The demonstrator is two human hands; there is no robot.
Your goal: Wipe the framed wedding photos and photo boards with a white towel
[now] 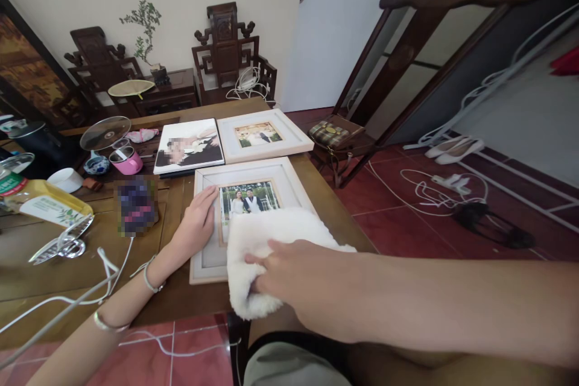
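A pale wooden picture frame (205, 256) with a photo of two people lies face up at the table's edge. My left hand (199, 217) grips its left side, the fingers bent over the border towards the photo. A fluffy white cloth (280, 229) is bunched under my right hand (294, 277), whose fingers press into it. The cloth covers the lower right of the frame and part of the photo. Just beyond lie a second pale picture frame (226, 137) and a white-edged photo panel (189, 143), which rests on something dark.
On the wooden table (176, 289) at left are a bottle of yellow liquid (49, 199), a hair claw clip (67, 245), a pink mug (126, 161) and a white cable (58, 300). A dark wooden chair (407, 42) stands at right; cables (425, 193) lie on the red floor.
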